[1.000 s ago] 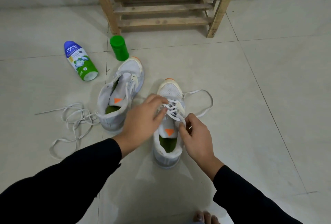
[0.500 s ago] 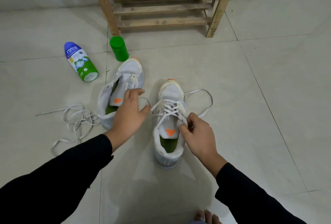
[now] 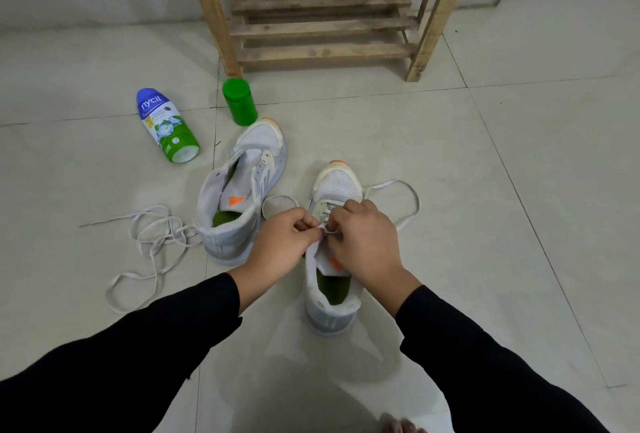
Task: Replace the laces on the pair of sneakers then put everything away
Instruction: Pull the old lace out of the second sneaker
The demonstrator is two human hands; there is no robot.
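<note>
We saw both hands meeting over the laced sneaker (image 3: 341,186), which stood on the tiled floor (image 3: 519,190) with its toe pointing away from the person. The left hand (image 3: 280,242) had a narrow grip: thumb and fingers were curled and pinched the white lace (image 3: 416,202) just above the tongue. The right hand (image 3: 363,242) came close to it from the other side. Its grip was also closed on the same lace, and its knuckles covered the upper eyelets. One loop of this lace lay on the floor to the right of the sneaker, and a smaller loop lay to its left.

The other sneaker (image 3: 242,190) stood just beside, to the left and a little farther away, wide open with its tongue standing up. A loose lace (image 3: 152,235) lay in tangled curves on the floor by its heel. Farther away a blue and green bottle (image 3: 166,127) lay on its side, and a green cap (image 3: 239,101) stood upright near the leg of a wooden rack (image 3: 322,27). Black sleeves (image 3: 138,346) covered both arms.
</note>
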